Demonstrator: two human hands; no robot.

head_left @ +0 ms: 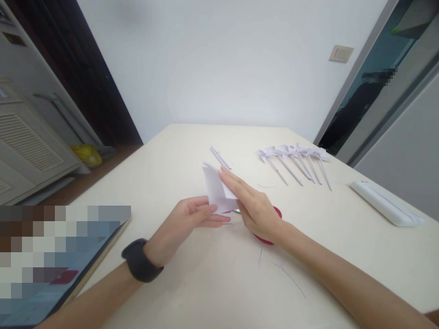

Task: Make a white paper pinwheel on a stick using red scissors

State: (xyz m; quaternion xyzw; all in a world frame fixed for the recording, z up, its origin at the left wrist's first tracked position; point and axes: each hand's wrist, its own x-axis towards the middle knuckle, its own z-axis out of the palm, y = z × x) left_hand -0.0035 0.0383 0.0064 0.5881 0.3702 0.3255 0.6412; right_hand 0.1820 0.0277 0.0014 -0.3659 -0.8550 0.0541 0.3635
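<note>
A folded sheet of white paper (pixel 215 186) sits near the middle of the cream table (pixel 343 256). My left hand (pixel 187 224) pinches its lower edge from the left, a black band on that wrist. Across the paper's right side my right hand (pixel 252 203) lies flat, fingers stretched out and pressing down. Under that hand, red-handled scissors (pixel 276 213) peek out.
Several white paper pinwheels on sticks (pixel 295 160) lie in a row at the back right. Two thin paper sticks (pixel 220 157) rest behind the folded sheet. A white flat case (pixel 386 203) lies at the right. A blurred tablet-like object (pixel 51 269) covers the near-left corner.
</note>
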